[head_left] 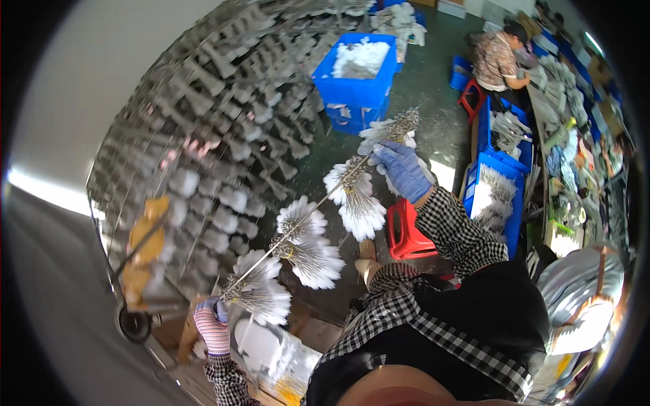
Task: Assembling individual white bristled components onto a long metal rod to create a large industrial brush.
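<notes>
A thin metal rod [318, 205] slants across the middle of the view, low at the left and high at the right. Several fan-shaped bunches of white feather-like pieces [313, 260] hang along it, their thin stems gathered at the rod. My left hand [213, 321], in a glove with a striped cuff, is closed round the rod's lower end. Near the upper end my right hand [404, 169], in a bluish glove, is closed on the rod, its fingertips partly hidden. One more bunch [389, 132] hangs just past that hand.
Dense rows of similar bunches [203, 128] hang on a rack at the left. Beyond stands a blue bin [355, 84] of white pieces. A red stool [408, 233] is below my right arm. At right are blue crates [497, 196] and a seated person [497, 57] beside a loaded table.
</notes>
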{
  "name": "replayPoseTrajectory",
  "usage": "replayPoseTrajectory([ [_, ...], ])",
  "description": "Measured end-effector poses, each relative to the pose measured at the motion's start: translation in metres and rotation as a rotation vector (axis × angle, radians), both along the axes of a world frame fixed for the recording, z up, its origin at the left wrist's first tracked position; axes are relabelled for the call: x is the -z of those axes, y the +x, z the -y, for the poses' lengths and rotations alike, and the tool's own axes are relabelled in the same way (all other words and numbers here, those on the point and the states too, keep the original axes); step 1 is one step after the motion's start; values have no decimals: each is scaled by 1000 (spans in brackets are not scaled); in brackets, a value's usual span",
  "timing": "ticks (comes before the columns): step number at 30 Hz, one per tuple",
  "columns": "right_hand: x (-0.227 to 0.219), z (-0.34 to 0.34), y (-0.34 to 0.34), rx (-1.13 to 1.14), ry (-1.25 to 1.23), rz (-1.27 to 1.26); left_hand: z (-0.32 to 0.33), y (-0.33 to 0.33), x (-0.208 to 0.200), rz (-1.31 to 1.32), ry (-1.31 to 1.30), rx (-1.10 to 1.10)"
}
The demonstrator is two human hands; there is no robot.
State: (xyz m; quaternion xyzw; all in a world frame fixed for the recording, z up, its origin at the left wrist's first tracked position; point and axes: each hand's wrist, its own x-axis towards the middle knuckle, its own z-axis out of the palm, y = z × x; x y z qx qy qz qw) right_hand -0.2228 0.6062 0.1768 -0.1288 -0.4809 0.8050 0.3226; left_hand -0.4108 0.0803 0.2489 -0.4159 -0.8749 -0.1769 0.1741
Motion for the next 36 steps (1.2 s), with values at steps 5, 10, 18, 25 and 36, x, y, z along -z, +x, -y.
replayPoseTrajectory([
  [5,-34,-74,50,241,-90,-65,-146,-83,-38,74,-60,296],
  [10,-16,-115,93,430,-118,-79,-265,-137,-51,-132,-150,480],
  [18,-17,-225,131,672,-150,-224,-521,-178,-93,-262,-96,739],
  [25,-30,-319,148,820,-117,-240,-709,-199,-82,-705,-49,531],
  [36,-53,-595,103,828,-141,-248,-1061,-285,-108,-645,116,803],
])
